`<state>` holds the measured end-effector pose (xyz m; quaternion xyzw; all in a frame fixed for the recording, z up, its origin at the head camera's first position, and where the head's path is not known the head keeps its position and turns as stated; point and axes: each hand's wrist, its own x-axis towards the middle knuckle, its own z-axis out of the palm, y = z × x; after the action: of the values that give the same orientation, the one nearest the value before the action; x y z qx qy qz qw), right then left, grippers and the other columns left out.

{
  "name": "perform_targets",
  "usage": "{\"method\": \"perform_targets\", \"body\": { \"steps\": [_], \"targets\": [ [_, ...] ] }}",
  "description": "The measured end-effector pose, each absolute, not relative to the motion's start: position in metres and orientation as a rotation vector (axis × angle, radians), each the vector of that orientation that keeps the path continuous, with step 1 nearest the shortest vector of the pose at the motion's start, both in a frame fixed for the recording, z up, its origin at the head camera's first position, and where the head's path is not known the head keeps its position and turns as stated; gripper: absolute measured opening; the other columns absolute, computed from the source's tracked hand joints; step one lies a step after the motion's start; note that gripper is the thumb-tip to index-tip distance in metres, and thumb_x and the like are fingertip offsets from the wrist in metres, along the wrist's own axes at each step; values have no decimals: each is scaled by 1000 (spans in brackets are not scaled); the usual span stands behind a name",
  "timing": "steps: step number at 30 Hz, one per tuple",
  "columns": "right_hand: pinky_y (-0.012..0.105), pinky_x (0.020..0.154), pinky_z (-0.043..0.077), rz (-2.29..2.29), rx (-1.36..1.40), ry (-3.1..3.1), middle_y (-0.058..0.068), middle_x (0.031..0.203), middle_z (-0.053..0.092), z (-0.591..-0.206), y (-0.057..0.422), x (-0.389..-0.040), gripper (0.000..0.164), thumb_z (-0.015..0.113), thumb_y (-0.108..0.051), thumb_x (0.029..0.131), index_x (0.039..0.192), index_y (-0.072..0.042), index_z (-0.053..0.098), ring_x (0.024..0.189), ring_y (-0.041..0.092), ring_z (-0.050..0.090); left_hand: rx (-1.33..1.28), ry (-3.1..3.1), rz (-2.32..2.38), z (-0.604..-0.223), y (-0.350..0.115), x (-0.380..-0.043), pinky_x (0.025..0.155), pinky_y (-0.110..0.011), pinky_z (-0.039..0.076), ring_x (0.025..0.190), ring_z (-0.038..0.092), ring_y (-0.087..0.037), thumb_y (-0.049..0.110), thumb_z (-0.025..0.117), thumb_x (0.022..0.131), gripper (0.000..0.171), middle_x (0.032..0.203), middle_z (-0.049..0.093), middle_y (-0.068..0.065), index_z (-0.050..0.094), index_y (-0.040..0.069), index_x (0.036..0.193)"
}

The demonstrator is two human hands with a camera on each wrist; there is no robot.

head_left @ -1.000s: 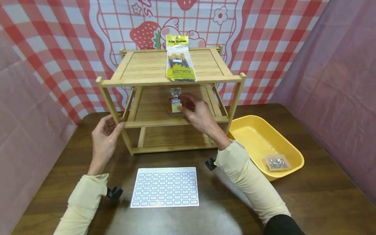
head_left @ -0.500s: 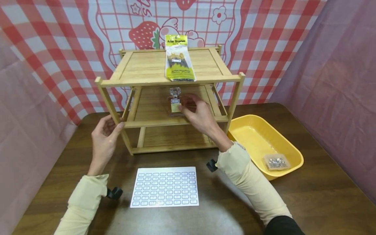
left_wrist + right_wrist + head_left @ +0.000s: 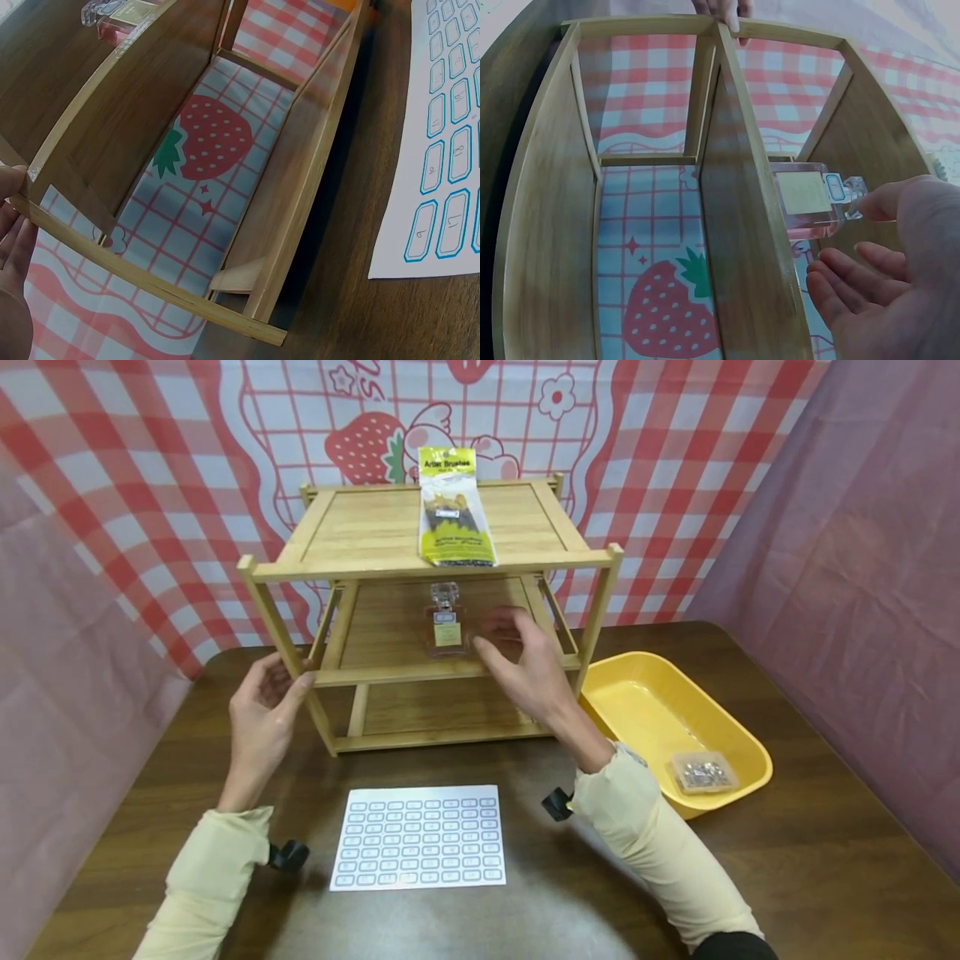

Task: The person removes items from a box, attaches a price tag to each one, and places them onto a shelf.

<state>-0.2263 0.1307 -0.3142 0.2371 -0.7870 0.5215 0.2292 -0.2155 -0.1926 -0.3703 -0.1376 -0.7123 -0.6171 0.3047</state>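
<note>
Your left hand (image 3: 258, 718) grips the shelf (image 3: 375, 527) | your right hand (image 3: 536, 672), loosely spread, beside the bottle (image 3: 447, 634) | likely slippery, fragile; grasp its sides

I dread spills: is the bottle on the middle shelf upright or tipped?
Upright: the bottle stands on the middle shelf, its clear cap uppermost.

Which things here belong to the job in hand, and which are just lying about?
Seemingly part of the job:
wooden shelf, gripped at one post by the left hand
glass bottle on its middle level, beside the right hand

Seemingly just lying about:
brush packet on the shelf top
sheet of labels
yellow tub
clear box inside the tub
</note>
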Motion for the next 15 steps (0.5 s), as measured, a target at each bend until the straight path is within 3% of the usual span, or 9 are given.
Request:
{"method": "perform_targets", "body": {
  "steps": [4,8,15],
  "targets": [
    [42,96,55,1430,679,-2124,27,118,65,-316,135,-220,30,70,-1,96,121,12,60,108,36,65,-374,-1886,-1622,-369,-192,-215,92,-22,53,101,66,-15,-10,66,96,30,111,72,-6,59,-16,125],
    [41,92,57,1374,694,-2111,23,114,67,-318,139,-213,27,70,0,95,118,10,61,104,33,66,-374,-1864,-1614,-368,-191,-214,93,-22,53,101,67,-15,-12,66,95,30,112,72,-14,60,-17,124],
    [40,83,58,1324,716,-2086,20,111,68,-325,151,-203,24,71,4,93,115,10,62,97,29,68,-367,-1859,-1607,-370,-190,-215,94,-23,53,102,67,-15,-12,66,95,30,112,72,-11,60,-16,124]
  ]
}}
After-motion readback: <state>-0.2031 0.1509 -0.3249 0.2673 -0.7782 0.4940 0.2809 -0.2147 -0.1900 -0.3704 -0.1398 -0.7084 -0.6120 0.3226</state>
